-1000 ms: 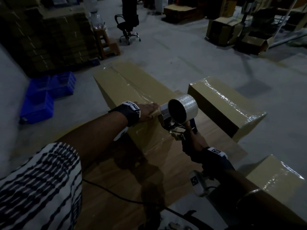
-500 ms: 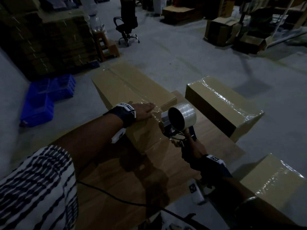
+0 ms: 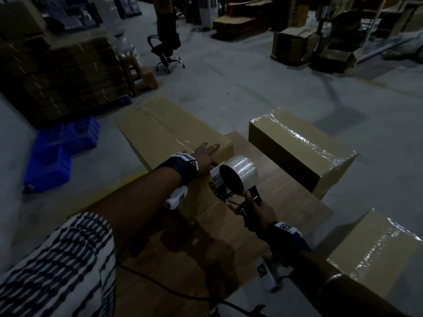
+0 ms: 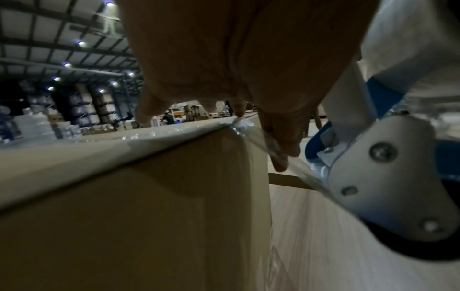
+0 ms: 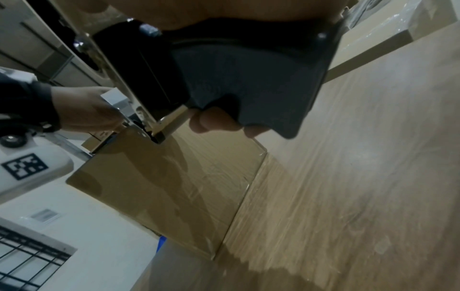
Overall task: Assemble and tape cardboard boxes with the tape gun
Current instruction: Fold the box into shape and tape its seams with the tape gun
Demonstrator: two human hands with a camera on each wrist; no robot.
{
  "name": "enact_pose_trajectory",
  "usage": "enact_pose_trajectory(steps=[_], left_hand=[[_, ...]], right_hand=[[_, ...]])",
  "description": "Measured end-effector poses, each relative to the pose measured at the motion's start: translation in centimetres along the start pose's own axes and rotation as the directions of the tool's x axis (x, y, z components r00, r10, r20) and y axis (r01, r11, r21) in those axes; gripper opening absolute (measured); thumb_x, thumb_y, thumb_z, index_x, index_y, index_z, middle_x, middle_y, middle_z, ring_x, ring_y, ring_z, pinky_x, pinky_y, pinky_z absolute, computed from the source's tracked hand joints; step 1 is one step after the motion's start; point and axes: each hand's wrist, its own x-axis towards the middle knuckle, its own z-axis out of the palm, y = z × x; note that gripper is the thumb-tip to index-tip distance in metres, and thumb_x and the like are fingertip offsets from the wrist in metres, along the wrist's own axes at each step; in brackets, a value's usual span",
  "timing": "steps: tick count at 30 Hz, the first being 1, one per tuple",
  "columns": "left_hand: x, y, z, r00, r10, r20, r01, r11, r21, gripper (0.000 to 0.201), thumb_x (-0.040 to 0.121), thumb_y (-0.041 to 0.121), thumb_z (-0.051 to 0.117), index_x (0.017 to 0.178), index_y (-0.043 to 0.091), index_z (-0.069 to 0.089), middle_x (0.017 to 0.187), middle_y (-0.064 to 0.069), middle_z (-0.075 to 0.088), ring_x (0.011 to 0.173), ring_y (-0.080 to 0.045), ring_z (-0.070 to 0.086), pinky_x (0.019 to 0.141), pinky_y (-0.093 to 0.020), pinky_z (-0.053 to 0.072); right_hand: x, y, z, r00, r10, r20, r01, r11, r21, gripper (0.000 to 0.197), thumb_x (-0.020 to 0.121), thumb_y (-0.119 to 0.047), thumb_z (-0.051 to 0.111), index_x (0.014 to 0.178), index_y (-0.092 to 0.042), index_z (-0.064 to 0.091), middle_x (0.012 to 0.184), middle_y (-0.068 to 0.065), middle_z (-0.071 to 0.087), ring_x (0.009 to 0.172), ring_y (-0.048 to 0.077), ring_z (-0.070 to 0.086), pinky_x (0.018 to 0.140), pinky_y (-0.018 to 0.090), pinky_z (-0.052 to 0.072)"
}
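While closed and taped, box (image 3: 174, 131) under flat left hand (image 3: 206, 154); right hand (image 3: 258, 213) gripping tape gun (image 3: 235, 179).

Long brown cardboard box (image 3: 174, 136), clear-taped seam; tape gun (image 3: 231, 179) at its near end.

Floor (image 3: 263, 83): grey concrete.
Flat cardboard sheet (image 3: 286, 202): spread on the floor.
On the sheet: long cardboard box (image 3: 160, 129).
Sheet's right edge: two film-wrapped boxes (image 3: 297, 147), apart.
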Motion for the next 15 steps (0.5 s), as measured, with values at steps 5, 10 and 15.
enact_pose_trajectory(steps=[5, 10, 15], left_hand=[[0.8, 0.3, -0.2, 0.999, 0.023, -0.032, -0.021, 0.998, 0.066, 0.038, 0.097, 0.026, 0.052, 0.135, 0.021, 0.056, 0.161, -0.011, -0.011, 0.148, -0.030, -0.010, 0.117, -0.039, -0.006], [1.4, -0.3, 0.0, 0.999, 0.040, -0.008, -0.039, 0.997, 0.061, 0.041, 0.092, 0.029, 0.061, 0.132, 0.019, 0.059, 0.161, -0.011, -0.012, 0.149, -0.023, -0.010, 0.120, -0.044, -0.004], [2.0, -0.7, 0.5, 1.000, -0.014, -0.022, 0.013, 1.000, -0.016, 0.034, 0.088, 0.024, 0.066, 0.122, 0.020, 0.067, 0.162, -0.005, -0.010, 0.149, -0.033, -0.006, 0.120, -0.049, 0.004]], right_hand=[[1.0, 0.2, 0.2, 1.000, -0.013, 0.020, 0.013, 1.000, -0.015, 0.081, 0.063, -0.084, 0.049, 0.083, -0.008, 0.068, 0.062, 0.009, 0.066, 0.052, 0.022, 0.060, 0.054, 0.030, 0.047], [2.1, 0.5, 0.3, 0.998, -0.029, 0.050, 0.032, 0.998, -0.054, 0.083, 0.066, -0.085, 0.048, 0.092, -0.009, 0.068, 0.070, 0.013, 0.068, 0.056, 0.022, 0.063, 0.055, 0.031, 0.050], [2.7, 0.3, 0.2, 0.997, -0.052, 0.064, 0.057, 0.995, -0.084, 0.080, 0.067, -0.084, 0.046, 0.088, -0.010, 0.067, 0.068, 0.013, 0.068, 0.057, 0.023, 0.063, 0.059, 0.033, 0.052]])
